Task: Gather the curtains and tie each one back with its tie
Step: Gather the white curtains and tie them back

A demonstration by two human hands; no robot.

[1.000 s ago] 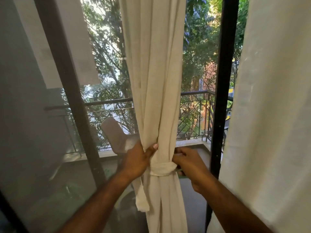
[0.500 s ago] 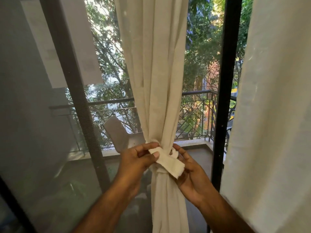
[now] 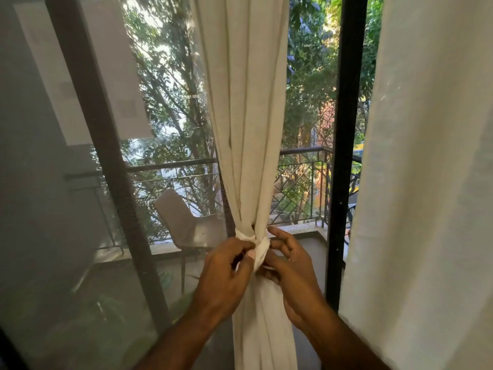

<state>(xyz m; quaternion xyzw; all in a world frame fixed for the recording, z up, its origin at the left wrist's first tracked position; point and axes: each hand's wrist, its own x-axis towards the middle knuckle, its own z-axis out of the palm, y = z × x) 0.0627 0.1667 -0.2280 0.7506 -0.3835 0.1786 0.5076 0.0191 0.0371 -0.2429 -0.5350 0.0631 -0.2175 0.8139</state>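
Although a second curtain (image 3: 426, 182) hangs loose and untied close by on the right, it stays clear of the work. Both forearms rise from the bottom edge, and the left hand (image 3: 226, 271) and right hand (image 3: 292, 271) meet at the tie (image 3: 253, 240), one on each side of its knot and about equally near. The left thumb and forefinger pinch the strip's end; the right hand's curled fingers clamp it from the other side. The tie runs crosswise round the gathered curtain (image 3: 248, 134), whose long axis hangs straight up and down, so tightening likely means drawing the ends apart sideways. Nothing blocks that pull. Beyond stand the black door frame (image 3: 344, 156), a balcony chair (image 3: 184, 222) and the railing (image 3: 301, 166).
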